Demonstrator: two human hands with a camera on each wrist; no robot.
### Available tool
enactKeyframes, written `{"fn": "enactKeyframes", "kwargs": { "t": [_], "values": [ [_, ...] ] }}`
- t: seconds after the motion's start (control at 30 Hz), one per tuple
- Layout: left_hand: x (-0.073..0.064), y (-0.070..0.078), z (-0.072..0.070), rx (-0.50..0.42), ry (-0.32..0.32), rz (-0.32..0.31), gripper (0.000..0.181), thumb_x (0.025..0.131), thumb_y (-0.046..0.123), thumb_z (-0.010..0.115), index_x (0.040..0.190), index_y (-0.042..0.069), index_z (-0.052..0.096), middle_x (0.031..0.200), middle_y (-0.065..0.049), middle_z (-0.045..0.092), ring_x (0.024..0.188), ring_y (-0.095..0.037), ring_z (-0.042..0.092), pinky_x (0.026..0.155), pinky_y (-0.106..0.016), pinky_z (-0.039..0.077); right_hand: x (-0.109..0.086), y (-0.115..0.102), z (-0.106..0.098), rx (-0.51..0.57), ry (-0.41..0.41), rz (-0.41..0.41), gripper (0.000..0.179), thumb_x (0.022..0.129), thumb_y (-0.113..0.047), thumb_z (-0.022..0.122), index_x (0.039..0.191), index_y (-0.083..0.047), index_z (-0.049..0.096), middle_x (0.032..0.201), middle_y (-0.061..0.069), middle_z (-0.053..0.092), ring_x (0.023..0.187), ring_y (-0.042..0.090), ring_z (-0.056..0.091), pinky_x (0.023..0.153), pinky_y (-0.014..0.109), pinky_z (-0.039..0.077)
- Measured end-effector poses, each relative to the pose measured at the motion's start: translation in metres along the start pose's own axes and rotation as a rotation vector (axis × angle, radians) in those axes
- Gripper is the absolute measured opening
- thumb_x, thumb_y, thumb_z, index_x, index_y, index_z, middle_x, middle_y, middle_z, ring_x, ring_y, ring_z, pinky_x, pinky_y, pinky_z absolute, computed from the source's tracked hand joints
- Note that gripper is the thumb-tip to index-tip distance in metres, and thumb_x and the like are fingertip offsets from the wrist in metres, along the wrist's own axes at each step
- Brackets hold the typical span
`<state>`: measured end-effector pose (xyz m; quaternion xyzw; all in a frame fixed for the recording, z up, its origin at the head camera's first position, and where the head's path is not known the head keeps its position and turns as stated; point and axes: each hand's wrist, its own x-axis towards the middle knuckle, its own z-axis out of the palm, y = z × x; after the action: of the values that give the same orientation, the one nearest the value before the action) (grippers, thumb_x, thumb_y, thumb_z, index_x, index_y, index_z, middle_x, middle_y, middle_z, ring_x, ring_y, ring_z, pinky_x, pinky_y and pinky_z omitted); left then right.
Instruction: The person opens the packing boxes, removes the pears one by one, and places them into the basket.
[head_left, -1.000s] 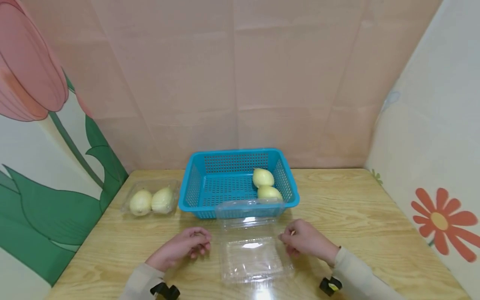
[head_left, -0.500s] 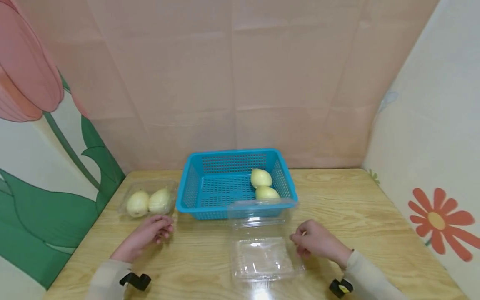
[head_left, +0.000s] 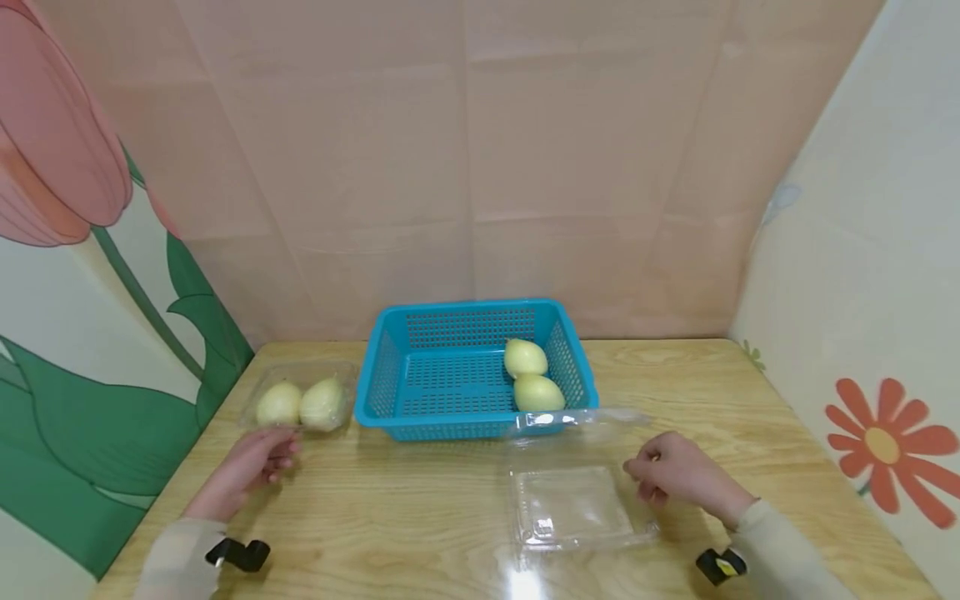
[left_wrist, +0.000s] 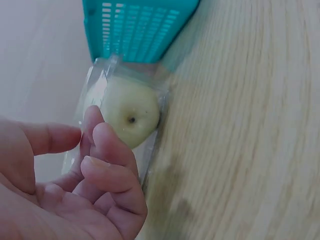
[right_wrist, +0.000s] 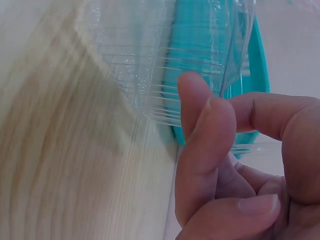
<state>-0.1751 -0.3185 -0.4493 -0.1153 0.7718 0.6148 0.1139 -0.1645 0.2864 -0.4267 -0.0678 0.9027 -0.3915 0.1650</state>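
My left hand (head_left: 251, 462) hovers at the near edge of a clear clamshell box (head_left: 303, 369) on the left, fingers loosely curled. Two pale yellow-green pears (head_left: 322, 404) lie inside that box. In the left wrist view, thumb and forefinger nearly meet in front of it, and one pear (left_wrist: 135, 107) shows its dimpled end. My right hand (head_left: 686, 475) pinches the right side of a second clamshell box (head_left: 573, 504), which stands open without contents, its lid raised toward the basket. The right wrist view shows thumb and forefinger at the plastic edge (right_wrist: 145, 55).
Behind the boxes, a blue perforated basket (head_left: 442, 422) sits near the back of the wooden table (head_left: 420, 517). Two more pears (head_left: 538, 393) lie in its right end. A pink cloth (head_left: 465, 167) hangs behind, with flower-printed panels at both sides.
My left hand has moved from the middle of the table leftward to the box with pears. My right hand has slid the open clamshell box to the right.
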Motion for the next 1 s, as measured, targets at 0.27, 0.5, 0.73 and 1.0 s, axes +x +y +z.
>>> {"fn": "enactKeyframes", "kwargs": {
  "t": [0.27, 0.5, 0.73, 1.0],
  "values": [
    [0.003, -0.009, -0.014, -0.158, 0.050, -0.076, 0.019, 0.104, 0.022, 0.048, 0.100, 0.014, 0.065, 0.082, 0.008, 0.070, 0.066, -0.005, 0.058, 0.056, -0.022, 0.044, -0.002, 0.021, -0.021, -0.017, 0.048, 0.021, 0.025, 0.093, -0.020, 0.064, 0.085, 0.002, 0.070, 0.068, 0.007, 0.069, 0.060, 0.020, 0.065, 0.056, 0.034, 0.057],
    [0.001, -0.011, -0.027, -0.229, 0.067, -0.087, 0.026, 0.107, 0.023, 0.038, 0.112, 0.009, 0.060, 0.084, 0.009, 0.069, 0.070, -0.004, 0.061, 0.058, -0.022, 0.046, -0.008, 0.036, -0.043, -0.057, 0.088, 0.079, 0.026, 0.094, -0.022, 0.064, 0.086, 0.003, 0.069, 0.071, 0.006, 0.070, 0.064, 0.019, 0.066, 0.058, 0.033, 0.056],
    [0.001, -0.017, -0.037, -0.274, 0.074, -0.069, 0.038, 0.108, 0.024, 0.027, 0.138, 0.000, 0.034, 0.087, 0.013, 0.067, 0.075, -0.002, 0.061, 0.063, -0.021, 0.048, -0.014, 0.051, -0.066, -0.080, 0.124, 0.085, 0.026, 0.096, -0.020, 0.063, 0.087, 0.004, 0.071, 0.071, 0.008, 0.070, 0.063, 0.021, 0.066, 0.058, 0.033, 0.056],
    [0.000, -0.015, -0.039, -0.311, 0.100, -0.081, 0.053, 0.109, 0.028, 0.024, 0.152, 0.000, 0.011, 0.089, 0.015, 0.065, 0.076, -0.001, 0.060, 0.065, -0.021, 0.048, -0.012, 0.071, -0.087, -0.143, 0.157, 0.128, 0.034, 0.099, -0.024, 0.060, 0.096, 0.008, 0.072, 0.073, 0.006, 0.071, 0.066, 0.022, 0.067, 0.062, 0.035, 0.056]
  ]
}}
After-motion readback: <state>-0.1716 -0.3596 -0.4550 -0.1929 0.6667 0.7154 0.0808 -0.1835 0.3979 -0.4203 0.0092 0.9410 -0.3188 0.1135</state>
